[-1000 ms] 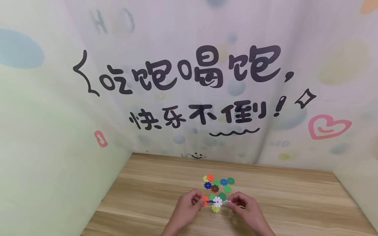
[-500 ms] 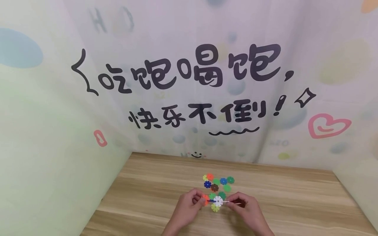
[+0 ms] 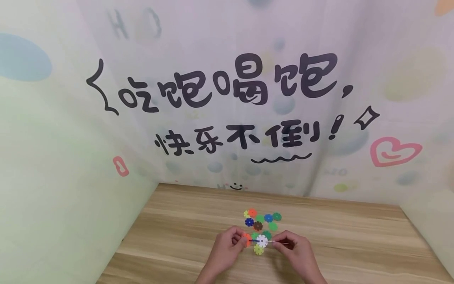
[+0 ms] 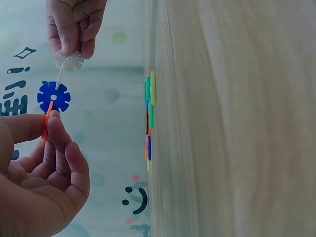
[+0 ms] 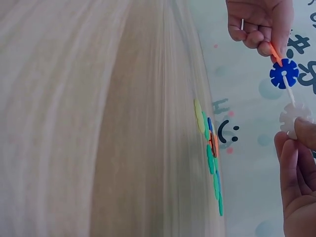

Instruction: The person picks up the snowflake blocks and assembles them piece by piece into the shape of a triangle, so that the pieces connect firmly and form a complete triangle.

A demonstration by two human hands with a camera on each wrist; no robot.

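Observation:
Above the table, both hands hold a short chain of notched interlocking discs. My left hand [image 3: 226,245] pinches the orange disc [image 4: 48,119] between thumb and fingers. Slotted into that one is a blue disc [image 4: 54,97], followed by a white disc [image 3: 262,241] that faces the head camera and appears edge-on in both wrist views. At the chain's other end, my right hand [image 3: 297,249] pinches a second white disc [image 5: 292,118] with thumb and index finger. This disc meets the first white one rim to rim and is partly covered by the fingertips.
Several loose discs in green, brown, dark blue [image 3: 249,222], orange and yellow lie on the wooden table [image 3: 177,236] just beyond the hands. A yellow disc [image 3: 258,249] lies nearer, below the chain in the head view. A printed cloth [image 3: 213,169] stands behind the table.
The white disc in my right hand has turned from tilted to edge-on in the head view. My left hand keeps its pinch on the orange disc and has hardly moved.

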